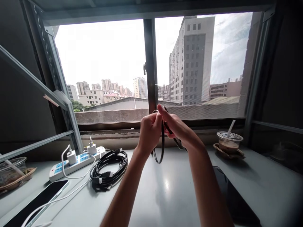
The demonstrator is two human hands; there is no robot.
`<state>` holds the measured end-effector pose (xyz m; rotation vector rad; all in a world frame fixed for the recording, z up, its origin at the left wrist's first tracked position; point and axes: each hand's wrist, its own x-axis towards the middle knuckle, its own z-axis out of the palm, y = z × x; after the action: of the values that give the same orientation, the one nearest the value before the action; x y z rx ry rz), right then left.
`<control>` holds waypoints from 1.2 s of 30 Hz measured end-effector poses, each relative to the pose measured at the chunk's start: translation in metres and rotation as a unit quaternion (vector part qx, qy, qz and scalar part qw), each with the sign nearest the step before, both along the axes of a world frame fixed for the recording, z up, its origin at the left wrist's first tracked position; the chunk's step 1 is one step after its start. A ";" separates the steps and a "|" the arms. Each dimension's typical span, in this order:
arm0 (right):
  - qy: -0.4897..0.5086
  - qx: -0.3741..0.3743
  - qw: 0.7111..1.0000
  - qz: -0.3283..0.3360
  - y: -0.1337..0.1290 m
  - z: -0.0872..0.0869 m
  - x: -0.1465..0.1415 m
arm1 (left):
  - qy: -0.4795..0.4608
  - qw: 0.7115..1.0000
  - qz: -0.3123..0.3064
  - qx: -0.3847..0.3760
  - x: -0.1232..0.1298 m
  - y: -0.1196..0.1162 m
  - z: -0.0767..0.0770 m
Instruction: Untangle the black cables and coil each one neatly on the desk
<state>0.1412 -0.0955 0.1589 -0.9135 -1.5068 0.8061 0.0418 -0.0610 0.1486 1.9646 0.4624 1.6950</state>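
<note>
A black cable (162,142) hangs in loops from my two hands, held up over the table in front of the window. My left hand (151,127) is closed, its fingers wrapped round the cable. Beside it, touching at the fingertips, my right hand (176,126) is closed on the cable too, with the thumb pointing up. Part of the cable passes behind my right wrist. The cable's ends are hidden. To the left on the table lies a bundle of coiled black cables (109,168) with several plugs showing.
A white power strip (78,165) with two chargers and white cords stands left. A phone (44,201) lies at the front left, a dark tablet-like slab (233,195) at the right. Lidded drink cups stand at right (229,142) and far left. A metal frame (63,85) borders the window.
</note>
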 end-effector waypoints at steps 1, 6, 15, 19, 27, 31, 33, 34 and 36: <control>-0.024 0.007 1.000 -0.003 0.000 -0.001 0.001 | 0.023 1.000 0.000 0.000 0.001 0.001 -0.001; -0.102 0.069 0.992 0.036 -0.003 -0.003 0.020 | 0.082 0.996 0.018 -0.015 -0.007 0.007 -0.001; -0.124 0.120 0.976 -0.132 0.004 -0.010 0.042 | 0.101 0.993 0.060 -0.027 -0.031 -0.002 0.017; -0.159 0.201 0.948 -0.187 0.006 -0.008 0.038 | 0.173 0.978 0.105 0.043 -0.041 -0.006 0.015; -0.187 0.290 0.901 -0.265 -0.011 0.001 0.017 | 0.171 0.985 0.024 -0.005 -0.019 0.041 -0.008; -0.078 0.334 0.890 -0.299 -0.012 0.002 0.013 | 0.040 0.996 0.020 -0.081 -0.012 0.060 -0.016; -0.035 0.323 0.903 -0.282 -0.005 0.000 0.013 | -0.029 0.989 -0.042 -0.142 -0.013 0.060 -0.016; -0.025 0.306 0.913 -0.269 0.001 -0.001 0.014 | -0.070 0.980 -0.066 -0.173 -0.014 0.057 -0.014; -0.020 0.257 0.934 -0.247 0.011 -0.004 0.017 | -0.158 0.959 -0.095 -0.217 -0.015 0.050 -0.009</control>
<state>0.1579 -0.0843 0.1545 -0.8521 -1.3402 0.0182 0.0271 -0.0115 0.1393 1.3534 0.4641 1.5843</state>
